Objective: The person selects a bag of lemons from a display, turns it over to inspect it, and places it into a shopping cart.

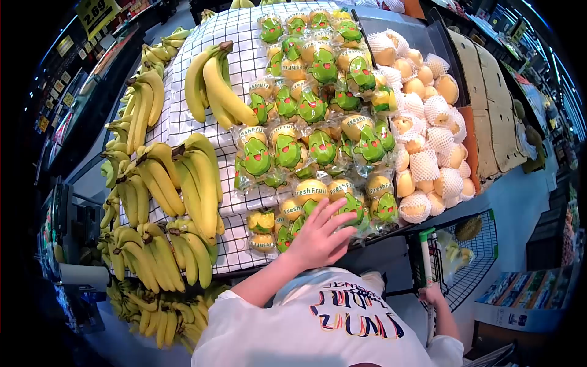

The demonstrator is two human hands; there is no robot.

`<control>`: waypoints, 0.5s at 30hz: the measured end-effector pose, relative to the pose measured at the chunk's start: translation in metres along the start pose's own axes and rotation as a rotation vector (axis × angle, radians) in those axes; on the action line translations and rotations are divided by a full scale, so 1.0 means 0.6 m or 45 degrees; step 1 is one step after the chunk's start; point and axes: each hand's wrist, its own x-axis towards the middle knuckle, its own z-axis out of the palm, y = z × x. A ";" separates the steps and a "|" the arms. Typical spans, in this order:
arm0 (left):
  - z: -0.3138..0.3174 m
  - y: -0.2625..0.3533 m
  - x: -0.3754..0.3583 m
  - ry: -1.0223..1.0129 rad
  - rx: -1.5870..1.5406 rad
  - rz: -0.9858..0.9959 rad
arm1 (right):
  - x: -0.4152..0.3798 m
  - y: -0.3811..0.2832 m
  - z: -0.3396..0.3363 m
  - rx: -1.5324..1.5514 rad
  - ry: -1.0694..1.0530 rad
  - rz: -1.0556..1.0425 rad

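My left hand (323, 237) reaches over the front of the display with its fingers spread, holding nothing. Right under and beyond its fingertips lie clear bags of yellow fruit (312, 188) printed "FreshFruit" with a green smiling cartoon. Low at the right, my right hand (433, 295) is wrapped round the white handle (426, 260) of a shopping cart. In the cart (492, 241) are a clear bag (454, 257) with yellowish contents and a brown spiky fruit (468, 228).
Bunches of bananas (199, 183) line the left side, and one bunch (220, 85) lies on the checked cloth (235, 238). Round fruit in white foam nets (425, 165) fills the right side, beside cardboard (489, 104). A price sign (96, 15) hangs at upper left.
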 end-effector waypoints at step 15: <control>0.011 -0.037 0.028 0.039 0.283 -0.395 | -0.053 -0.026 0.032 -0.763 0.707 -0.331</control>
